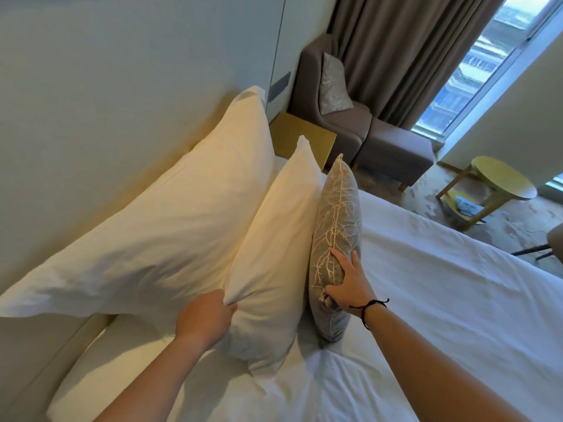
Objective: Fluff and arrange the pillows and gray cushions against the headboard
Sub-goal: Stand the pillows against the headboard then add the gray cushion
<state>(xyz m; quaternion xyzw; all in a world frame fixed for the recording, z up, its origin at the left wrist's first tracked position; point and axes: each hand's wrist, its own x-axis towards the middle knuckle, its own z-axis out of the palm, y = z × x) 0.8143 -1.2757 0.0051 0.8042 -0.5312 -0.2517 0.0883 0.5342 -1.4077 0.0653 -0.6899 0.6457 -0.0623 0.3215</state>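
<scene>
Two white pillows stand on edge on the bed. The large back pillow (170, 233) leans against the pale headboard (91, 102). A smaller white pillow (274, 254) stands in front of it. My left hand (205, 318) pinches fabric at the seam where the two pillows meet; which one it grips I cannot tell. A gray cushion (335, 226) with a cream branch pattern stands upright against the front pillow. My right hand (347, 281) is pressed on its near side, with fingers curled over its top edge.
White sheet (441, 300) covers the bed to the right. A yellow bedside table (301, 138) stands beyond the pillows. Further back are a gray armchair (335, 117) holding another patterned cushion (333, 83), brown curtains, a window and a round yellow side table (499, 178).
</scene>
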